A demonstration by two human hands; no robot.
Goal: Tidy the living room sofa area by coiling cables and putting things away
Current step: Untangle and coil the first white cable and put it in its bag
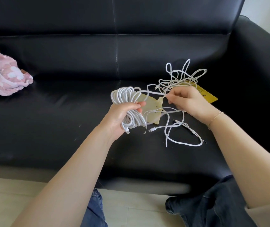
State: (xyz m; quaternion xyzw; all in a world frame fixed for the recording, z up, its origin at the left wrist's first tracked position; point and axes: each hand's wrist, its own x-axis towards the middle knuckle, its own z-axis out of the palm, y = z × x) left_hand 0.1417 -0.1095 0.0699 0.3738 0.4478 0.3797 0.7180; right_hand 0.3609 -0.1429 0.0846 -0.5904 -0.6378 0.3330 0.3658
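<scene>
Head view: left hand [122, 115] grips the coil [127, 102], right hand [188, 100] pinches the loose cable [154, 92]; pulling may knot the tangle [180, 79].

Bare forearms, thin bracelet [216, 116], blue jeans [94, 208].

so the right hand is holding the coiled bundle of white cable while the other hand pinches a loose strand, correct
Not quite: the head view shows the left hand holding the coiled bundle of white cable. The right hand is the one pinching a loose strand.
</scene>
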